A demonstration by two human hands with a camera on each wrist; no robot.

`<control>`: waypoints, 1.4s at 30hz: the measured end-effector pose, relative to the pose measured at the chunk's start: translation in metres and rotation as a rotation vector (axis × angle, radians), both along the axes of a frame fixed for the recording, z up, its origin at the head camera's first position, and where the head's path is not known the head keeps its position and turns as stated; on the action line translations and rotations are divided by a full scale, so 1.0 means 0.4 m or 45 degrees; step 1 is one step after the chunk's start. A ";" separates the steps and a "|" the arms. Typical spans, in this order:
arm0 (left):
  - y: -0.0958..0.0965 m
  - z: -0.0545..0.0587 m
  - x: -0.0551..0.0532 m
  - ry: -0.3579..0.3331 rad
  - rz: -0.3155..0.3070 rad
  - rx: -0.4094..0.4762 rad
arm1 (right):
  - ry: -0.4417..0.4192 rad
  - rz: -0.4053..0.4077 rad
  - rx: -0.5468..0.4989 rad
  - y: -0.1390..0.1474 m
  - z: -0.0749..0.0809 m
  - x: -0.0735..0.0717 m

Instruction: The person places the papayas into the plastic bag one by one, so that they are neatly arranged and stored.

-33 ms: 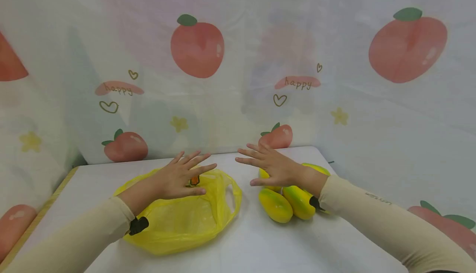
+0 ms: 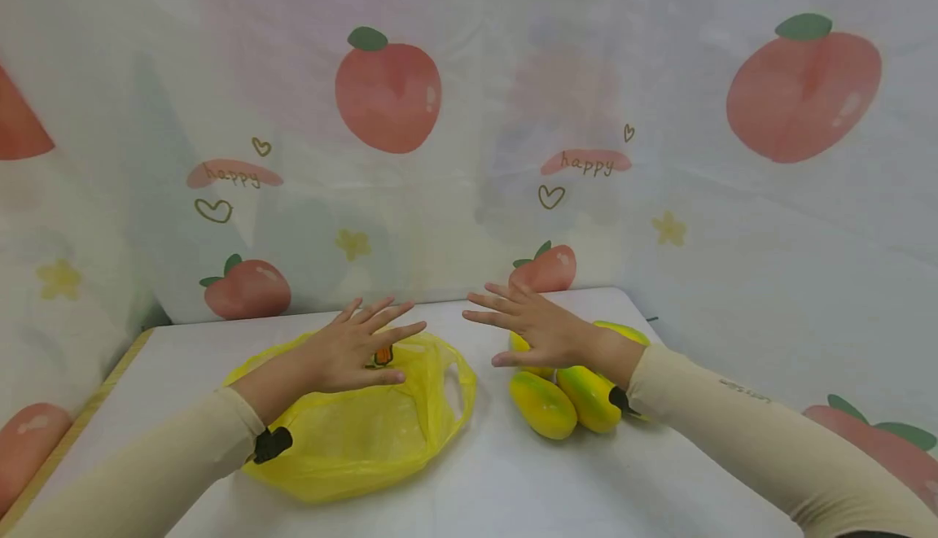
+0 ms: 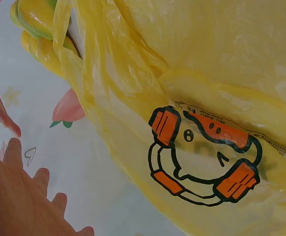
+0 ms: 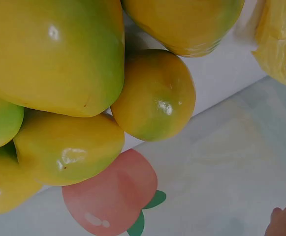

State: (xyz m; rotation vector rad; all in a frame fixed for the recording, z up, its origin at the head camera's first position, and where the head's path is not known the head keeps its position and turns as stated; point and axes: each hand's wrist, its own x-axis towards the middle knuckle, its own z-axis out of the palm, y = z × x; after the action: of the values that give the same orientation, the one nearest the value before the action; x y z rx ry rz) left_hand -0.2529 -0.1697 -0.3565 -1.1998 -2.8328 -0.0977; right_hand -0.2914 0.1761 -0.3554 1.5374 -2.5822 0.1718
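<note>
Left wrist view alone shows the winking face [image 3: 205,156] on the yellow bag [image 3: 202,54].

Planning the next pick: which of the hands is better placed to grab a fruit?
Right, most likely: the right hand is nearest the fruit and holds nothing. The left hand is also free, but nearer the bag.
</note>
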 end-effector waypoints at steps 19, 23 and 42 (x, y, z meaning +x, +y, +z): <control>-0.115 0.035 0.020 0.214 0.113 0.113 | -0.023 -0.097 -0.019 0.046 0.036 -0.006; -0.158 0.049 0.035 0.241 0.217 0.143 | -0.083 -0.202 -0.042 0.076 0.049 -0.006; -0.359 0.027 0.150 0.290 0.586 0.531 | -0.170 -0.674 -0.113 0.247 0.053 -0.027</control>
State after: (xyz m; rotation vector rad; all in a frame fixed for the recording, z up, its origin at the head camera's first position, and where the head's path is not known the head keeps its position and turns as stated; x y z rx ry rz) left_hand -0.1931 -0.3133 -0.3459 -0.4365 -2.6220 -0.4636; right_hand -0.3021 0.2749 -0.3342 0.7945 -2.9297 0.3326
